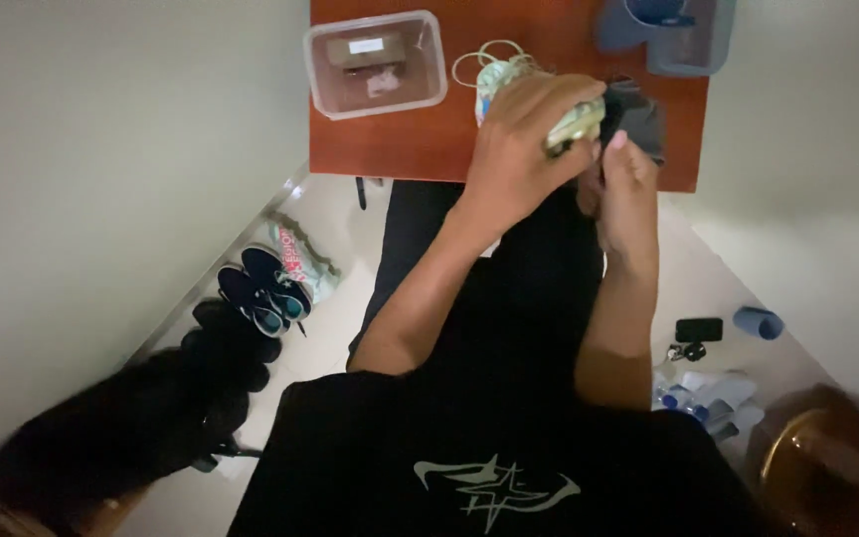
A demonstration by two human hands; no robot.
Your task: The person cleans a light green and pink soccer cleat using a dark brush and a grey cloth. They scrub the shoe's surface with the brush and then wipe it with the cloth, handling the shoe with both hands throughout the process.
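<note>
At the top of the view, a reddish-brown tabletop is seen against pale walls, with a light tiled floor below. On the tabletop, a clear lidded plastic box with a small white label is placed at the left edge; a blue-grey container is set at the far right. A pale green bundle with a looped cord is gripped by the left hand, closed around it above the tabletop's near edge. A dark cloth item is touched by the right hand; its grip cannot be told. Dark shoes are lined along the left wall. A blue cup and a black device are left on the floor at right.
</note>
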